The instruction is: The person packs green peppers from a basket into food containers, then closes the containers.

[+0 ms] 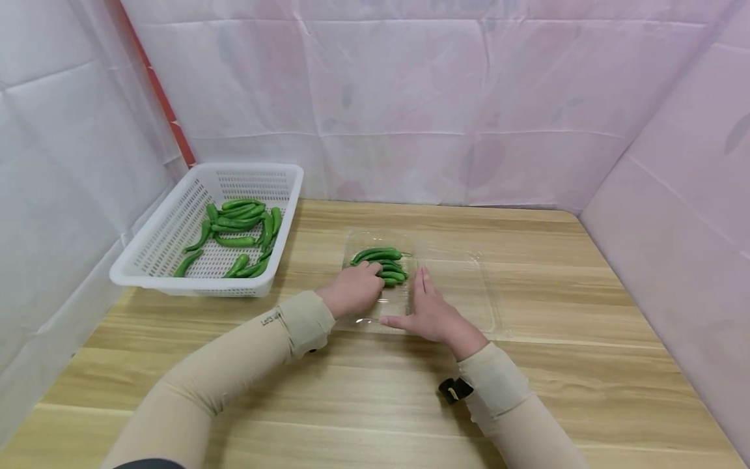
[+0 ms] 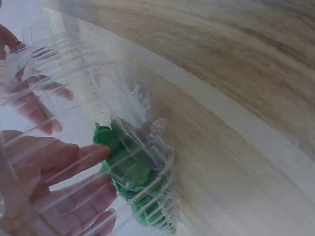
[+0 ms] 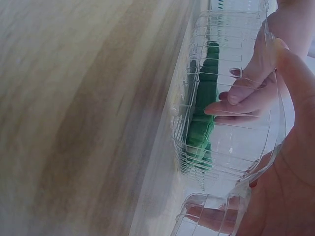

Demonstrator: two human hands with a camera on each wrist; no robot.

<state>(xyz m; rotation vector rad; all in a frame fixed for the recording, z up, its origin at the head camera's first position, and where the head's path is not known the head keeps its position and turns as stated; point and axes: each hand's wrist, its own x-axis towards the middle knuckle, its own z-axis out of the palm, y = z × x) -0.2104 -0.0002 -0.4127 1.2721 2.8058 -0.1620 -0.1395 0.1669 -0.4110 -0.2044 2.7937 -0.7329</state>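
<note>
A clear plastic clamshell box (image 1: 396, 306) lies on the table with its lid (image 1: 463, 293) folded out to the right. Several green chili peppers (image 1: 381, 254) are laid side by side in its base. My left hand (image 1: 356, 286) reaches into the base from the left, fingertips touching the peppers (image 2: 130, 162). Seen from the right wrist, the left index finger and thumb (image 3: 243, 96) extend over the row. My right hand (image 1: 433, 312) rests at the near right corner of the base, its thumb (image 3: 290, 64) along the rim and its straight fingers by the lid hinge.
At the back left stands a white perforated basket (image 1: 208, 282) with more green chili peppers (image 1: 237, 225) in it. The table (image 1: 562, 293) is wood-grained. Pale patterned cloth (image 1: 398, 104) hangs behind and at both sides.
</note>
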